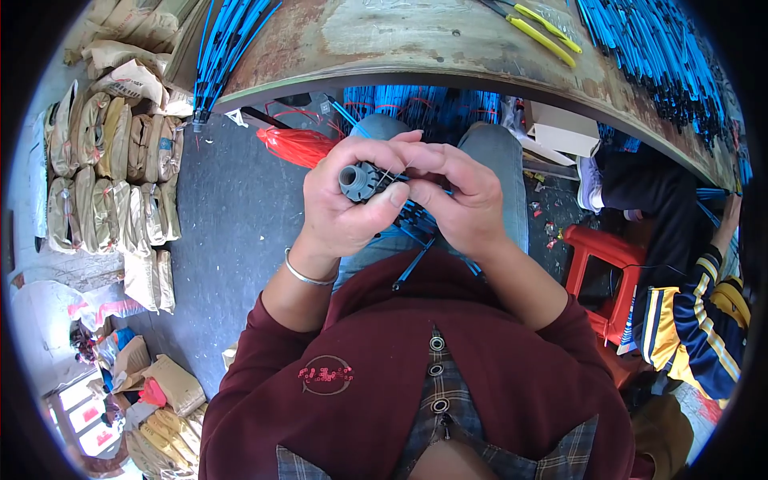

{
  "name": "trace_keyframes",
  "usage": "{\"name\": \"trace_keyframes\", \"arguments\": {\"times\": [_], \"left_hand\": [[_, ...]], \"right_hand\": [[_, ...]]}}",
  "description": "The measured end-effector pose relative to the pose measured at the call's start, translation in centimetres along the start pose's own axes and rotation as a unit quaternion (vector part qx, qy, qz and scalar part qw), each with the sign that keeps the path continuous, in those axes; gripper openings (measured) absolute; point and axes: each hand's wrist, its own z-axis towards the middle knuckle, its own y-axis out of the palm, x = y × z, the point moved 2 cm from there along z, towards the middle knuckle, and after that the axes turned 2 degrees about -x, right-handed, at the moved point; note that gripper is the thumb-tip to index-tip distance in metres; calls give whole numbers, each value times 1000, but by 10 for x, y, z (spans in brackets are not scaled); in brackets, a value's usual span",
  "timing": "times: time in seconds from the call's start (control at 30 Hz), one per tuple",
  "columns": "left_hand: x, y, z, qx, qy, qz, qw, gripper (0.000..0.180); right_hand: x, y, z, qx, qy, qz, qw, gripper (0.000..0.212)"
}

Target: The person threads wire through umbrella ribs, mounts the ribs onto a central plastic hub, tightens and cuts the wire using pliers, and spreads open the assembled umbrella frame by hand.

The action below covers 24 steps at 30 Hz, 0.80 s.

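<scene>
My left hand (pixel 340 192) is wrapped round a dark grey, slotted plastic cylinder (pixel 357 183) with a hollow end facing left. Thin dark strands run across its right side, between my fingers. Close against it, my right hand (pixel 464 192) is pinched together at the strands; what lies between its fingertips is too small to tell. Below both hands, several blue rods with black ends (pixel 412 260) stick out over my lap. Their upper ends are hidden by my hands, so I cannot tell whether they join the cylinder.
A wooden table (pixel 384 48) curves ahead, bearing yellow-handled pliers (pixel 544 36) and blue rod bundles (pixel 656 56). Red plastic strands (pixel 300 146) hang at its left underside. Stacked brown packages (pixel 112 172) stand left. At right are a red stool (pixel 604 280) and another person's striped sleeve (pixel 696 320).
</scene>
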Motion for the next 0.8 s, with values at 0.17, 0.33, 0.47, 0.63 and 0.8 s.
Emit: {"name": "trace_keyframes", "arguments": {"times": [0.17,0.33,0.47,0.63,0.8], "left_hand": [[-1,2,6,-6,5,7,1000,17],[1,2,6,-2,-13,48,999,14],[-2,7,8,25,-2,12,1000,12],[-4,6,17,16,6,-41,999,10],[-13,-2,20,56,-42,-80,994,9]], "right_hand": [[18,2,-6,15,16,107,994,24],[19,-3,-5,17,-19,65,998,19],[21,-3,-5,26,-63,21,997,17],[21,-9,6,-19,-91,-9,996,15],[19,-13,7,-7,-100,-99,990,17]]}}
